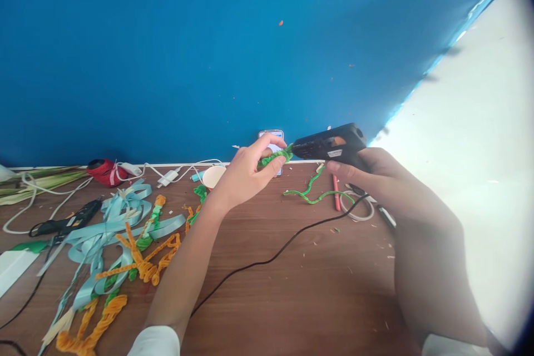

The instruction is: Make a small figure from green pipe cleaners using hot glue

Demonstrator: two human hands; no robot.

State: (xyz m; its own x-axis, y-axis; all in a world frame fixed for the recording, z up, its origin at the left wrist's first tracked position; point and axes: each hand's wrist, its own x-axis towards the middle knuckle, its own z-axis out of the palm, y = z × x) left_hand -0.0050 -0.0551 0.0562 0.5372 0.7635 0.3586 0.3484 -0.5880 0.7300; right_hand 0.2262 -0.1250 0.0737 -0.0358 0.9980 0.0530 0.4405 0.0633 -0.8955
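Note:
My left hand pinches a fuzzy green pipe cleaner piece between thumb and fingers, above the back of the table. From the right, my right hand is wrapped round the grip of a black hot glue gun. The gun's nozzle points left and meets or nearly meets the green piece; I cannot tell whether they touch. A black cord runs from the gun across the table to the lower left. Behind my left hand a phone leans against the blue wall, partly hidden.
Orange pipe cleaner shapes and light blue ribbon lie in a heap at left, near a second black tool. A paper cup, red roll, green stem, red pen and white ring lie farther back.

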